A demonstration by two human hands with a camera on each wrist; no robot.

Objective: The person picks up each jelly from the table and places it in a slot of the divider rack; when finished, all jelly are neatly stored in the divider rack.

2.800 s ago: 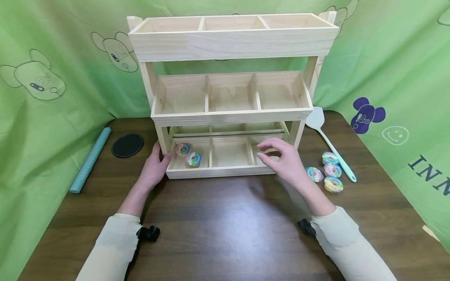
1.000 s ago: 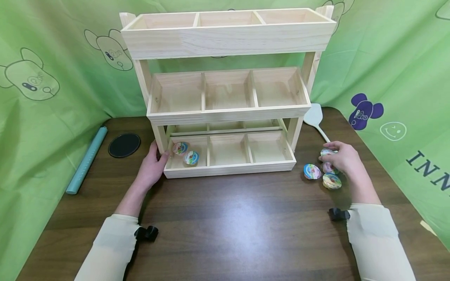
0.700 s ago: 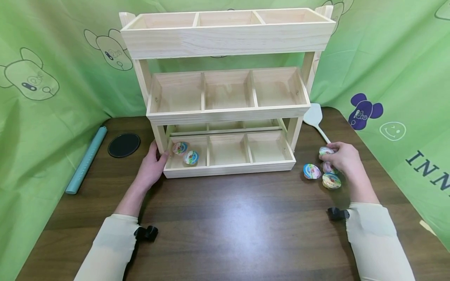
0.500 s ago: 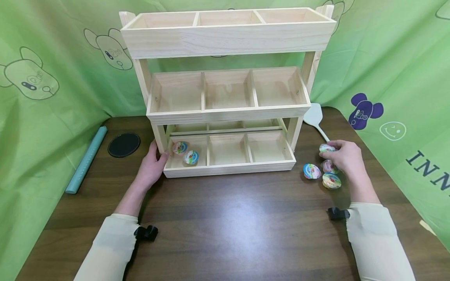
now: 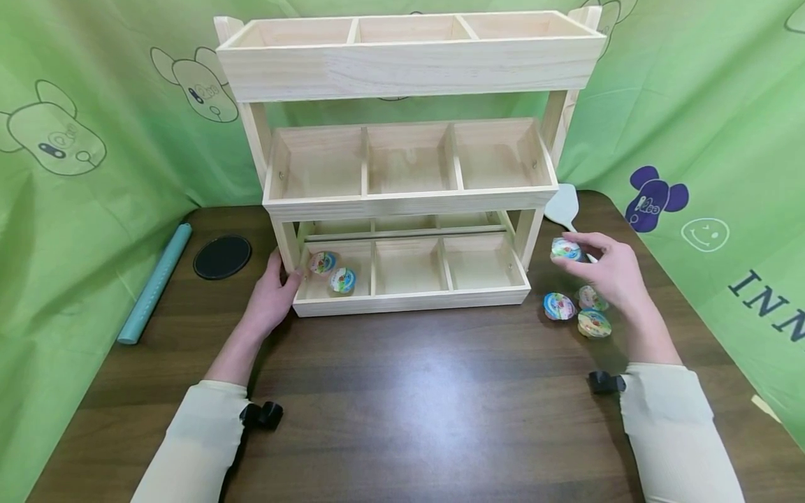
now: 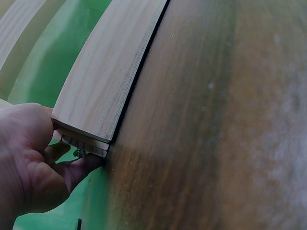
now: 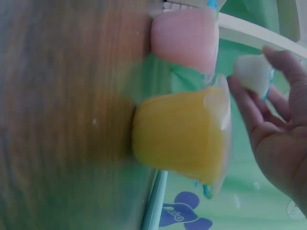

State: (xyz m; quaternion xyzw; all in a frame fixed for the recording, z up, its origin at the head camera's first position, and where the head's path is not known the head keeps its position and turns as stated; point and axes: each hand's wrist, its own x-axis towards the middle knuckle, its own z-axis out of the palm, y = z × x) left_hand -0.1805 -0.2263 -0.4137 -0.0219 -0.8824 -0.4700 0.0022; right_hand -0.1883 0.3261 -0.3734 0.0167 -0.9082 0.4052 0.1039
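Note:
In the head view my right hand (image 5: 610, 272) pinches a small jelly cup (image 5: 565, 249) between thumb and fingers, lifted above the table; its contents look whitish in the right wrist view. Below it sit three more jelly cups: one with a blue-rimmed lid (image 5: 558, 306), a pink one (image 7: 184, 38) and a yellow one (image 7: 180, 136). My left hand (image 5: 270, 297) grips the front left end of the wooden shelf's bottom tray (image 6: 105, 81), thumb and fingers on either side of it. Two jelly cups (image 5: 342, 280) rest in that tray's left compartment.
The three-tier wooden shelf (image 5: 409, 66) stands at the back, each tier split into three compartments. A pale spatula (image 5: 562, 206) lies behind my right hand. On the left are a black round disc (image 5: 222, 257) and a light blue rod (image 5: 154, 285). Green printed cloth surrounds the table.
My right hand came from the bottom tray's right compartment to the cups on the right, took hold of the rearmost one and raised it leftward. The left hand stayed put.

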